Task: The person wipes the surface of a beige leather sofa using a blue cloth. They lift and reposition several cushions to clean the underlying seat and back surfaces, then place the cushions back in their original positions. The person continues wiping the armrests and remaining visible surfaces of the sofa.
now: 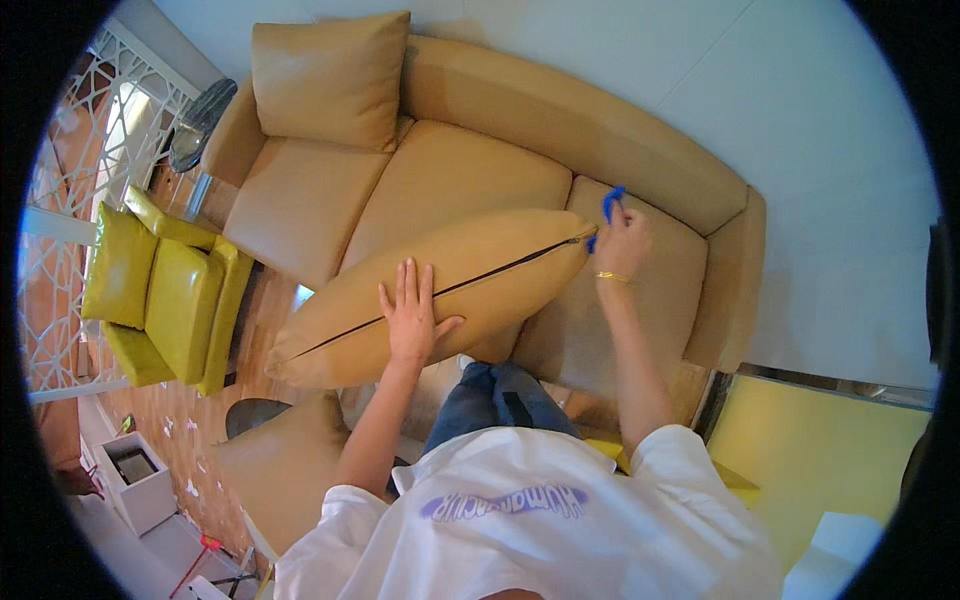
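Note:
A large tan cushion (480, 262) with a dark zipper along its edge lies tilted in front of me, over the front of a tan sofa (480, 169). My left hand (411, 319) rests flat on the cushion across the zipper, fingers spread. At the cushion's right tip, beside the zipper's end, my right hand (622, 244) has its fingers closed on a blue cloth (613, 196). Part of the blue cloth shows above the fingers and a bit more shows at the cushion's corner.
Another tan cushion (326, 82) leans on the sofa's left end. A yellow-green armchair (184, 304) stands at left, near a white lattice screen (139, 56). Below it are a white open box (139, 484) and scraps on the wooden floor. Another tan cushion (281, 469) lies at lower left.

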Tool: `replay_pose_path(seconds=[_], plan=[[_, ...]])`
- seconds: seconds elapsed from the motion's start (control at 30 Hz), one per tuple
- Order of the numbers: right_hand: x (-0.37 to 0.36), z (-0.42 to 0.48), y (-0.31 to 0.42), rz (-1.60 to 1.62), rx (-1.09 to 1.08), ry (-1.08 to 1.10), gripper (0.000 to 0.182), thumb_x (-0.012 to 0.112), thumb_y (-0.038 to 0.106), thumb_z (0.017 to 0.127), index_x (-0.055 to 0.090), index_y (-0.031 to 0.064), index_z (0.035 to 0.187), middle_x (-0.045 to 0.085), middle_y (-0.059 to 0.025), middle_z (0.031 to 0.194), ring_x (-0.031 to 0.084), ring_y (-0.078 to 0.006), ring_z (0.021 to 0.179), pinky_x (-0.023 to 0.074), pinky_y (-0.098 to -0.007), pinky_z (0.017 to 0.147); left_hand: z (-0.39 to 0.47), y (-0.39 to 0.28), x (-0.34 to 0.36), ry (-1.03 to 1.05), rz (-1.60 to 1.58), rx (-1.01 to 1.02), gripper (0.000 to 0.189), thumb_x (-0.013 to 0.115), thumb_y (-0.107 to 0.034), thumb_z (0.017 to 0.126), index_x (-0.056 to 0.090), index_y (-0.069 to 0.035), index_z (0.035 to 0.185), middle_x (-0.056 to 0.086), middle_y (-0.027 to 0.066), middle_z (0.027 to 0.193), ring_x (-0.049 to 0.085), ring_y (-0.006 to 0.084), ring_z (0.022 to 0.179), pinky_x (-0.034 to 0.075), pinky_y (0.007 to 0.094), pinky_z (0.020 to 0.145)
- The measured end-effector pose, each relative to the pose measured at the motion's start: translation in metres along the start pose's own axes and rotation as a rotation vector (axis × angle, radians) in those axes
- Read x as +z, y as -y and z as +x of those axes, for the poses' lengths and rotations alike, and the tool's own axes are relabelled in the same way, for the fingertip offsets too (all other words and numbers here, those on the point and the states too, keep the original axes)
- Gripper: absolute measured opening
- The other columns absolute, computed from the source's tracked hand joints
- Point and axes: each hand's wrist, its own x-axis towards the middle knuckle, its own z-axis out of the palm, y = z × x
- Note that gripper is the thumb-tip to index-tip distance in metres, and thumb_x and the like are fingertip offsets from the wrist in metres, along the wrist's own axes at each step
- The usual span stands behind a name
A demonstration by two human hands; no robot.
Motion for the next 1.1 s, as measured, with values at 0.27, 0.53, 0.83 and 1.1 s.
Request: replay_pose_path(seconds=[0.27, 0.53, 0.83, 1.1], plan=[[0.012, -0.125, 0.148, 0.287, -0.610, 0.384, 0.034, 0.060, 0.025, 0.078, 0.057, 0.0143, 0.109, 0.055, -0.0057, 0.093, 0.054, -0.0247, 0.085, 0.0398, -0.0411, 0.069, 0.001, 0.009, 0.008, 0.025, 0.061, 0.020, 0.104, 0.074, -0.046, 0.059, 0.023, -0.002, 0.139, 0.023, 0.0118, 0.146, 0.019, 0.0253, 0.136, 0.011, 0.0543, 0.107], [0.017, -0.071, 0.042, -0.176, -0.368, 0.304, 0.040, 0.059, 0.023, 0.081, 0.051, 0.0170, 0.120, 0.056, -0.0094, 0.093, 0.055, -0.0275, 0.083, 0.0405, -0.0447, 0.071, -0.056, -0.020, 0.024, -0.050, -0.038, 0.011, 0.103, 0.069, -0.056, 0.056, 0.031, -0.002, 0.135, 0.026, 0.0112, 0.145, 0.021, 0.0243, 0.135, 0.011, 0.0524, 0.107], [0.057, -0.208, 0.226, 0.288, -0.486, 1.098, 0.020, 0.049, 0.020, 0.084, 0.061, 0.0052, 0.090, 0.058, -0.0196, 0.091, 0.059, -0.0359, 0.085, 0.0472, -0.0456, 0.071, -0.126, -0.014, 0.061, 0.007, -0.001, -0.041, 0.075, 0.055, -0.045, 0.077, 0.032, -0.005, 0.136, 0.024, 0.0094, 0.146, 0.020, 0.0219, 0.136, 0.013, 0.0535, 0.106], [0.058, -0.259, 0.253, 0.240, -0.726, 1.204, 0.025, 0.055, 0.027, 0.080, 0.064, 0.0060, 0.091, 0.062, -0.0175, 0.099, 0.060, -0.0335, 0.087, 0.0457, -0.0467, 0.076, -0.128, 0.005, 0.088, -0.073, -0.155, -0.028, 0.057, 0.045, -0.032, 0.085, 0.035, -0.004, 0.134, 0.030, 0.0109, 0.144, 0.026, 0.0246, 0.134, 0.011, 0.0538, 0.108]])
